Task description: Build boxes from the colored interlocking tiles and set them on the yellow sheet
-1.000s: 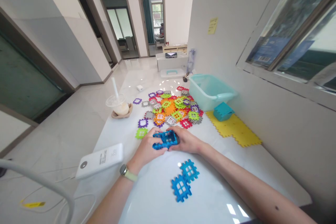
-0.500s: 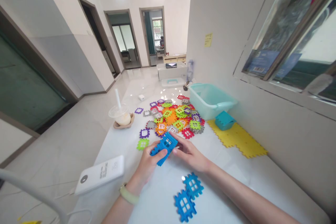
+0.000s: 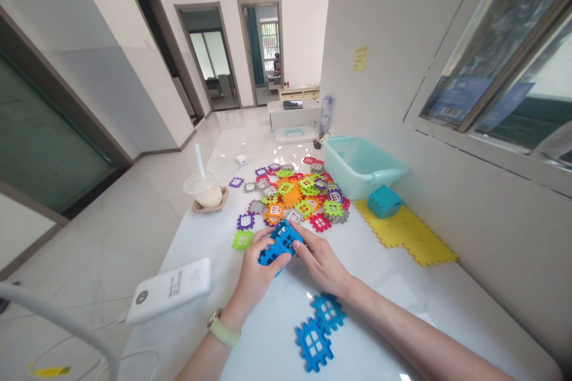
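A blue assembly of interlocking plastic window panels (image 3: 280,245) sits low over the white tabletop (image 3: 196,250), held in my left hand (image 3: 255,263). My right hand (image 3: 319,261) presses its fingertips on the assembly's right side. Its underside is hidden by my fingers. Two loose blue window panels (image 3: 314,345) lie joined or touching just below my hands. Further ahead is a heap of multicoloured panels (image 3: 295,193), and a green panel (image 3: 242,240) lies close to my left hand.
A white power bank (image 3: 167,290) lies left of my left wrist. A plastic cup with a straw (image 3: 202,189) stands beyond it. At right are a teal tub (image 3: 361,166), a small teal panel cube (image 3: 384,201) and a yellow foam mat (image 3: 406,235) against the wall.
The blue assembly has turned and dropped lower, from tilted up to nearly flat. My right hand has closed in and now touches it. The view has shifted slightly.
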A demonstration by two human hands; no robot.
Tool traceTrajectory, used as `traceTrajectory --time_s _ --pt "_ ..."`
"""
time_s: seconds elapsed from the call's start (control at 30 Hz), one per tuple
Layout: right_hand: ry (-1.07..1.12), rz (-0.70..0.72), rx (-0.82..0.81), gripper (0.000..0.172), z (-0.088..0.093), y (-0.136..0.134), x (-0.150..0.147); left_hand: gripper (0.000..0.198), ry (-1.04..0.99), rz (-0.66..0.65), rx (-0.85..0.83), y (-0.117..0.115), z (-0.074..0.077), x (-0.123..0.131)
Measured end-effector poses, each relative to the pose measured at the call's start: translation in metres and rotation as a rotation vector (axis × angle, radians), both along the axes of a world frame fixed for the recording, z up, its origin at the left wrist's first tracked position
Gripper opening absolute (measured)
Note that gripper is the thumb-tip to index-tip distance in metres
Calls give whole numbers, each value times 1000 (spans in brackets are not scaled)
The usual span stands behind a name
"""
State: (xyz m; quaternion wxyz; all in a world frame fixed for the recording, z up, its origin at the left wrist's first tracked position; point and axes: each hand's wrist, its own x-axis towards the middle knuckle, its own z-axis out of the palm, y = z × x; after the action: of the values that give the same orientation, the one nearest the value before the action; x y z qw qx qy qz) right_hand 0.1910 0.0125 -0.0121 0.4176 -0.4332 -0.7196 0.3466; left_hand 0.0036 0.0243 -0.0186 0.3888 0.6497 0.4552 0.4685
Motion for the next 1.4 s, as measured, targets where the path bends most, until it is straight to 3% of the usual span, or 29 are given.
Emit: traceTrajectory --time_s 0.13,0.2,0.27,0.4,0.53,0.73,0.93,1.07,1.2,1.3,1.4 --pt "-249 34 -33 50 9 7 18 13 163 -34 154 8 -4 -12" --pt "-428 53 -117 46 20 5 32 11 238 -68 161 9 -7 -16" --pt "-592 164 -256 46 35 -2 45 13 283 -87 140 9 -10 -17" --pt "-748 403 -380 72 55 -25 48 15 304 -84 108 9 -13 -14" --pt "-875 370 -332 55 57 -36 34 16 368 -118 74 8 -6 -15" --pt "-807 333 -261 45 53 -25 38 67 454 -256 43 8 7 -34" --pt "-740 306 -241 52 50 -23 42 50 551 -345 104 18 9 -49" --pt "-603 313 -247 48 59 -16 49 43 608 -360 149 18 11 -49" --pt "-483 237 -137 42 68 -9 58 37 595 -357 175 14 11 -46" --pt "-429 178 -32 46 66 -6 63 44 536 -366 166 8 10 -41" --pt "-406 109 52 47 57 -1 67 67 470 -362 149 1 10 -31"
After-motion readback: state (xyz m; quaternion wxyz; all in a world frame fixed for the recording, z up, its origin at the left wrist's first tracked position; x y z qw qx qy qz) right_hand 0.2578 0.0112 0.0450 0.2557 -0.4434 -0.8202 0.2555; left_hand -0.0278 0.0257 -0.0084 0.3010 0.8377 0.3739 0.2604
